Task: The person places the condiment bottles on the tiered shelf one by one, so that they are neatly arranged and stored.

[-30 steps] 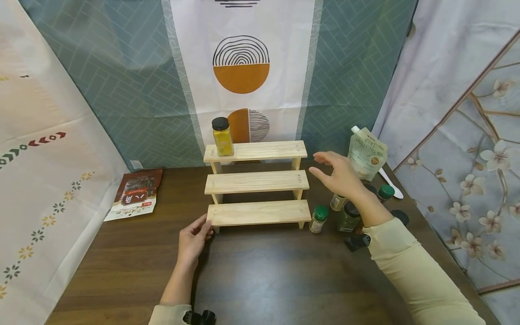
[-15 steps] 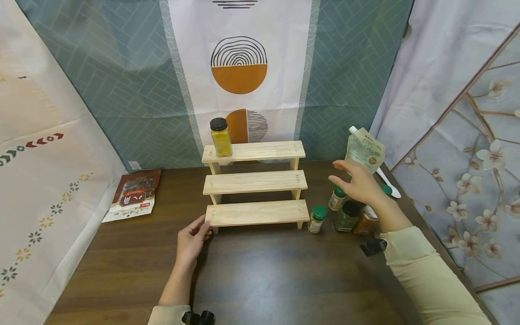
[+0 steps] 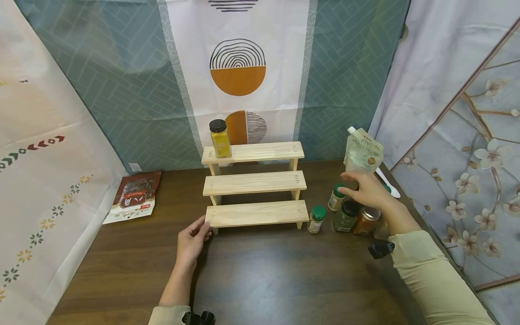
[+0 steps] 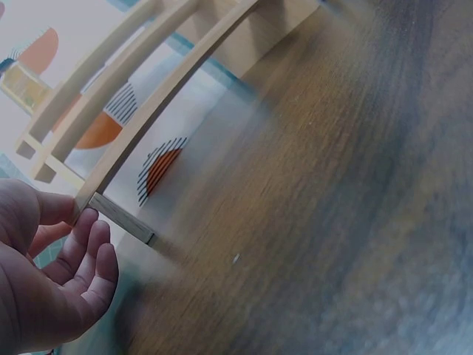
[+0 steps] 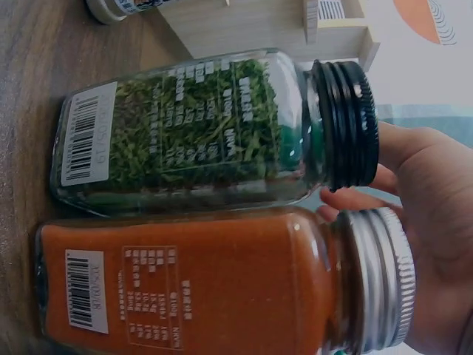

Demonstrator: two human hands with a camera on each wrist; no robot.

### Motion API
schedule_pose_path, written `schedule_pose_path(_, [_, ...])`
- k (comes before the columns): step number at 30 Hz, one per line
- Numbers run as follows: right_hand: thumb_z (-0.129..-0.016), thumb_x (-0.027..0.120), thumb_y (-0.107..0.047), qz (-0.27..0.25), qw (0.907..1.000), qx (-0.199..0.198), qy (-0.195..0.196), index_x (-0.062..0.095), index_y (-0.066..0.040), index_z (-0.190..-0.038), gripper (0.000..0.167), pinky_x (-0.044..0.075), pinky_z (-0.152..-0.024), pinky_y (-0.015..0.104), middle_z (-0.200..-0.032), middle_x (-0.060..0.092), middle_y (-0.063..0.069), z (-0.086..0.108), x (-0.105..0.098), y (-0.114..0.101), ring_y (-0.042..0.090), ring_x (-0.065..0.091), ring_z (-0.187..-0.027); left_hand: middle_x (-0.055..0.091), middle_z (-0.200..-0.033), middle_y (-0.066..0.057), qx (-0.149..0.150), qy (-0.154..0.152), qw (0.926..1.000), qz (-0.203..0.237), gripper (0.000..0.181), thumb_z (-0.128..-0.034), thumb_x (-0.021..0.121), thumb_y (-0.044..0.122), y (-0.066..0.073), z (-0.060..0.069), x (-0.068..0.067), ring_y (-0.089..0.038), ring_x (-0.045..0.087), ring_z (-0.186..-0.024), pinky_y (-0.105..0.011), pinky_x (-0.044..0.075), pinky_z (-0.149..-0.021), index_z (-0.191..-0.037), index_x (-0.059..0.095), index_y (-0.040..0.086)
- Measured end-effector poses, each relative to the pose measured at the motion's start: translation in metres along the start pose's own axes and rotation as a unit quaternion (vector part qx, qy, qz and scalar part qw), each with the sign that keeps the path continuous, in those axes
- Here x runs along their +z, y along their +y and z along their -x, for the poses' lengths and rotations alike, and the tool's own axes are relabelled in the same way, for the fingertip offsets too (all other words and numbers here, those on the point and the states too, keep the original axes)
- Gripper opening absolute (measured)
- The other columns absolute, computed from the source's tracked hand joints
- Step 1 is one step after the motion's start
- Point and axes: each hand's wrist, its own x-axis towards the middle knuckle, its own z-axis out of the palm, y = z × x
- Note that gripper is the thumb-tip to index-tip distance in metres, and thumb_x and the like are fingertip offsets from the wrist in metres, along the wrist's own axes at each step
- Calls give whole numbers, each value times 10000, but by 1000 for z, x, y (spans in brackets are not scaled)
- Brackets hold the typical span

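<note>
My left hand (image 3: 191, 241) pinches the left end of the lowest step of a three-tier wooden rack (image 3: 256, 182); the left wrist view shows thumb and fingers at that end. A spice jar of yellow powder (image 3: 221, 142) with a black lid stands on the top step's left end. My right hand (image 3: 367, 192) is over the jars right of the rack, thumb and fingers apart. Nearest it are a green-capped jar (image 3: 336, 198), a black-lidded jar of green flakes (image 5: 185, 133) and a silver-lidded jar of orange-red powder (image 5: 185, 281). Those jars' lids partly hide its fingers in the right wrist view.
Another green-capped jar (image 3: 316, 220) stands beside the rack's lower right corner. Behind the right hand are a pale green spout pouch (image 3: 364, 151) and a white spoon (image 3: 388, 183). A red-brown packet (image 3: 134, 196) lies at the left back. Fabric hangs behind the table.
My right hand has moved right and toward me, away from the rack and over the jars, bringing several jars into view. The left hand stays at the rack's lowest step.
</note>
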Motion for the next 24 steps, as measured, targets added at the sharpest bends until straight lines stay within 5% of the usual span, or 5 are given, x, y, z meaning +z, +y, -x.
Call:
schedule_pose_path(7, [-908,789,-267,-77,9993,46,-368,618,82,-1280,538,533,-890,582,-1159,679,247,0,4,6,412,662,-1039,722,-1016,-154,-39,38,10000,27,346,-1007,649,122,-2,0,0,-154,668,-809,-230,568,-707,-1329,649,-3])
schedule_pose_path(24, [-895,804,-228,-231,9993,143,-238,670,47,-1204,434,549,-856,583,-1077,721,204,-1,8,10,415,693,-982,708,-1023,-189,-6,5,9999,-101,331,-1007,645,109,-1,-1,-1,-173,666,-821,-235,562,-711,-1320,656,2])
